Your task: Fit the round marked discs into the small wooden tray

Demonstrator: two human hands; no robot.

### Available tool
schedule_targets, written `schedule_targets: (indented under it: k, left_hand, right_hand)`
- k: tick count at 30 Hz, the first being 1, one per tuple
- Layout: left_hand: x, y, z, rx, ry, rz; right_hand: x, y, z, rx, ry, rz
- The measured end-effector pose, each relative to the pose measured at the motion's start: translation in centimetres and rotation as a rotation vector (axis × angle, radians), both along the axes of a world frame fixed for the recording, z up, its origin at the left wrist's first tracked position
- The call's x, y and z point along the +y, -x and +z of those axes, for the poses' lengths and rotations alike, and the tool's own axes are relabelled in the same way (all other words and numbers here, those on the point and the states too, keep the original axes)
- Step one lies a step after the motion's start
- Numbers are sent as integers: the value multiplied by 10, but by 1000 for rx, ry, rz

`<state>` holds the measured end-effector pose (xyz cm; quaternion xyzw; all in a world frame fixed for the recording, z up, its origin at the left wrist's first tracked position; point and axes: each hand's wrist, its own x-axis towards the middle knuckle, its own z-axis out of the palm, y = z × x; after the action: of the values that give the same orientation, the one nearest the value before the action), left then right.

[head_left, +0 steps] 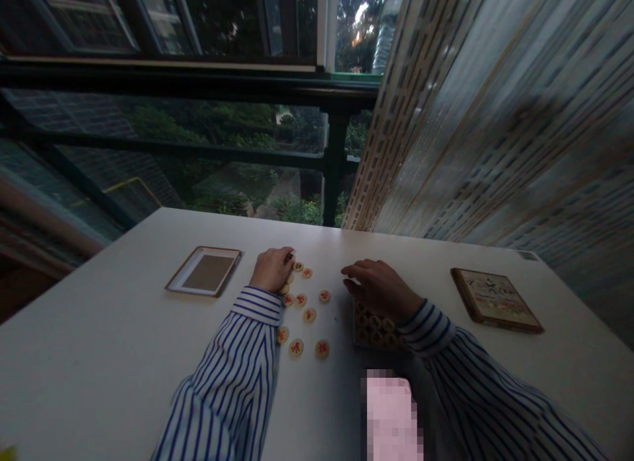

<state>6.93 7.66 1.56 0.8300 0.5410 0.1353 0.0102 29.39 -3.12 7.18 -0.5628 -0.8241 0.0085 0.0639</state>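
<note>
Round wooden Chinese chess pieces with red or dark characters lie loose on the white table. At the far end of the scatter, my left hand is closed, with a tilted chess piece at its fingertips. Other pieces lie beside and partly behind that hand. My right hand hovers over a shallow box holding rows of pieces, its thumb and fingers apart with nothing seen between them. The hand and sleeve hide much of the box.
To the left lies a shallow framed tray or lid. A flat wooden-edged picture box or lid rests at the right. A blurred pink object is at the near edge. Beyond the table are a railing and a curtain.
</note>
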Motion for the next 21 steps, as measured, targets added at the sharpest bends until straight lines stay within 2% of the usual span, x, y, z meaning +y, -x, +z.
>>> schedule_targets:
  k: [11, 21]
  left_hand:
    - [-2, 1, 13, -118, -48, -26]
    - [-8, 0, 28, -234, -162, -121]
  right_hand:
    - [-2, -1, 1, 35, -4, -5]
    - [-10, -8, 4, 76, -31, -27]
